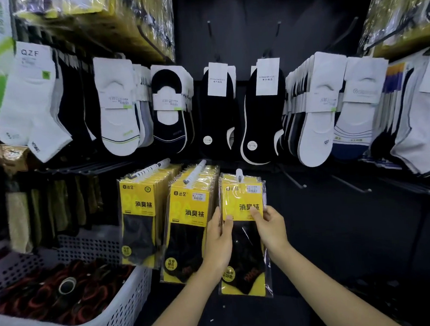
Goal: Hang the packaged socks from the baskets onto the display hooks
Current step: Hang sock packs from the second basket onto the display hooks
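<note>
Dark display wall [324, 232] with hung socks; at centre the left hand [219, 240] and right hand [269, 227] pinch one yellow sock pack [246, 256] by its side edges, thumbs on front. Its white hanger tab [239, 174] sits right of two full yellow rows [189, 214]; hook hidden, so threading is unclear. Next probably: seat it, release, reach for the near-left basket [112, 315].

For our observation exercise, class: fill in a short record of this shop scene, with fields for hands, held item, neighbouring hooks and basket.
Left hand: pinches the pack's left edge
Right hand: pinches its right edge
Held item: yellow sock pack, upright, white hanger tab on top
Neighbouring hooks: two rows of yellow packs to its left
Basket: white, lower left, holds dark socks
</note>
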{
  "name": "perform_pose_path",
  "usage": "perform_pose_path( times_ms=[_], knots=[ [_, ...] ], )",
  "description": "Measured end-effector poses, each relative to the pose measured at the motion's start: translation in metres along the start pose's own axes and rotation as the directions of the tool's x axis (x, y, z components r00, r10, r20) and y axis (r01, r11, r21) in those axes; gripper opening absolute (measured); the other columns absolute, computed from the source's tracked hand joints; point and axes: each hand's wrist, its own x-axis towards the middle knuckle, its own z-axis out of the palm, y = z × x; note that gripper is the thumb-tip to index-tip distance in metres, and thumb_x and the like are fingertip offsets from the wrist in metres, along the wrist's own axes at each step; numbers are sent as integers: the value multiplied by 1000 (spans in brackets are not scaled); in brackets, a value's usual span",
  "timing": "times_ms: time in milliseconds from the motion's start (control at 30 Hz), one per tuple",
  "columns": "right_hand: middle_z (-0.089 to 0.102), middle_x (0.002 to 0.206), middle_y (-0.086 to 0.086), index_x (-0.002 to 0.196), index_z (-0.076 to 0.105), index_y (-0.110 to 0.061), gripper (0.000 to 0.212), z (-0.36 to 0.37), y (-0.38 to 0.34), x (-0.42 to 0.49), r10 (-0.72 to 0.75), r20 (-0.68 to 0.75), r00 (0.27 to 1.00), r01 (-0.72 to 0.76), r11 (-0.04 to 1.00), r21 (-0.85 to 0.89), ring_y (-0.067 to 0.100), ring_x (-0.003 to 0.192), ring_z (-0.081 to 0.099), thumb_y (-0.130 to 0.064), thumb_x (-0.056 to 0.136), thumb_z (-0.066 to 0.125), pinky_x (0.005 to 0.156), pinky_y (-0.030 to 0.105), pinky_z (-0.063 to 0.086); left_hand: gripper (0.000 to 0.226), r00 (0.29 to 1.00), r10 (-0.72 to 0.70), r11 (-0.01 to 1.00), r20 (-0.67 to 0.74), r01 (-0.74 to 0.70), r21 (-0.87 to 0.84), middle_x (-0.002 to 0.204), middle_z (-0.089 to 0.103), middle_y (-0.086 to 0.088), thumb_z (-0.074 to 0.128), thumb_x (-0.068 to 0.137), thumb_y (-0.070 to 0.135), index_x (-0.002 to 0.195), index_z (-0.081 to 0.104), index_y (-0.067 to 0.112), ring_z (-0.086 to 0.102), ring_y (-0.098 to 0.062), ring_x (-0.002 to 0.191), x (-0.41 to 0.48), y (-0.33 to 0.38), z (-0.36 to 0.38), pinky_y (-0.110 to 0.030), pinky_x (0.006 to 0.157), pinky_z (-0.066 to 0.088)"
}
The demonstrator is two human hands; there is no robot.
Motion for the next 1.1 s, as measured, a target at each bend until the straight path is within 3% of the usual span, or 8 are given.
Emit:
perform_pose_path(
  times_ms=[67, 200, 433, 633, 733, 867, 967, 1100],
  knots=[
    [71, 96, 2, 94, 64, -17, 7, 2, 8, 10, 30, -4, 1000, -29, 999, 39, 15, 94, 67, -20, 94, 58, 84, 29, 53, 56, 1000, -12, 999, -25, 13, 41, 154, 20, 7, 36, 99, 44, 150, 16, 31, 22, -10, 141, 13, -8, 10, -29, 111, 22],
    [73, 93, 2, 94, 68, -14, 9, 6, 25, 40, 23, -29, 999, -20, 996, 84, 11, 86, 70, -21, 92, 62, 73, 20, 55, 59, 996, 50, 996, -68, -45, 78, 157, 13, 8, 32, 98, 48, 150, 8, 34, 13, -10, 144, 45, -28, 29, -32, 115, 16],
    [72, 87, 4, 89, 67, -11, 9, 19, 48, 109, 88, -32, 996, -83, 988, 128, 12, 78, 69, -19, 91, 64, 62, 17, 52, 62, 996, 55, 997, -68, -51, 52, 158, 6, 10, 31, 97, 50, 151, 5, 35, 10, -11, 144, 120, -54, 45, -34, 115, 17],
    [62, 78, -9, 79, 59, -21, 15, 26, 62, 147, 139, -97, 985, -131, 988, 82, 0, 69, 57, -28, 86, 70, 47, 7, 42, 64, 995, 62, 987, -76, -49, 154, 159, 7, 7, 32, 98, 49, 152, 7, 27, 11, -14, 145, 161, -63, 50, -37, 117, 17],
    [60, 86, -8, 99, 58, -15, 22, 20, 67, 143, 100, -85, 991, -97, 995, 33, -2, 76, 56, -29, 86, 69, 56, 9, 44, 66, 997, 47, 983, -58, -36, 179, 160, 6, 7, 33, 97, 51, 152, 6, 27, 10, -14, 146, 160, -69, 47, -38, 118, 16],
    [58, 113, 0, 121, 54, -11, 37, -3, 69, 110, 76, -34, 997, -77, 996, -34, 5, 93, 57, -25, 89, 66, 68, 12, 46, 66, 1000, 20, 967, 5, -20, 255, 159, 5, 8, 34, 97, 51, 152, 7, 27, 11, -13, 145, 128, -75, 38, -32, 116, 16],
    [57, 118, -3, 124, 55, -14, 34, -31, 72, 65, 76, 23, 997, -72, 990, -124, 9, 104, 56, -23, 91, 63, 83, 17, 44, 68, 995, -30, 950, 97, -2, 311, 158, 14, 10, 34, 93, 57, 152, 14, 28, 16, -10, 144, 81, -81, 26, -29, 115, 18],
    [61, 113, -11, 116, 59, -22, 25, -71, 93, -25, 164, 154, 974, -130, 969, -209, 0, 102, 59, -20, 92, 62, 93, 24, 48, 64, 981, -96, 943, 169, 36, 330, 151, 30, 13, 38, 92, 56, 148, 25, 28, 30, -6, 137, -5, -105, 0, -22, 108, 28]
  ],
)
